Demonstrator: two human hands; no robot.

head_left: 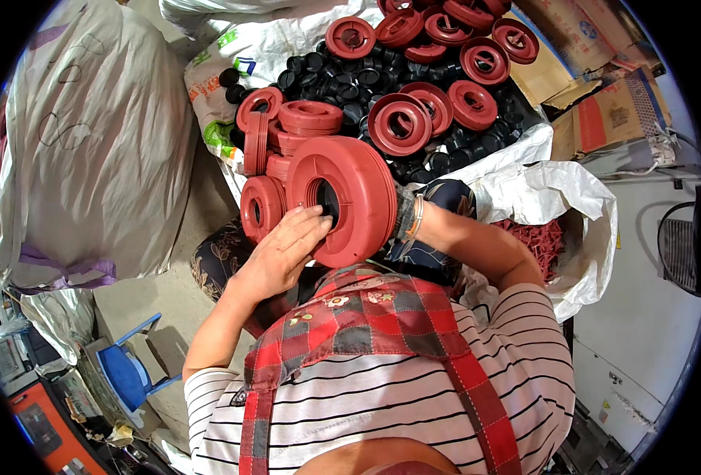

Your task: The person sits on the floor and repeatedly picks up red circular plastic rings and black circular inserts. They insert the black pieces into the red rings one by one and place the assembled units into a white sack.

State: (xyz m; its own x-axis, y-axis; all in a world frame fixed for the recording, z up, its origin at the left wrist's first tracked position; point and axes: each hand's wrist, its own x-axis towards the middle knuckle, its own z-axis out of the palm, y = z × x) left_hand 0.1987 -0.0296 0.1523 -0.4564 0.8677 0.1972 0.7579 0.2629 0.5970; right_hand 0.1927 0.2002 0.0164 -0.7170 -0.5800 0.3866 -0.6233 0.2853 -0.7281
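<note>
A large red round plastic screw lid (364,186), ridged round its side and with a threaded hole in the middle, stands tilted in front of my chest. My left hand (283,247) is bare, its fingers bent together over the near rim of the hole, fingertips just inside. Something dark, perhaps a black cap (327,198), shows within the hole. On the far right side my right hand (406,212), in a dark glove, steadies the lid; its fingers are hidden behind it. More red lids (311,117) are piled just beyond the held one.
A heap of small black caps (350,83) lies on white sacking, with several red lids (400,124) on top. At right, an open white sack (596,237) holds red pieces (536,241). A bulging white sack (105,158) stands left, a blue chair (123,372) lower left, cardboard (611,115) upper right.
</note>
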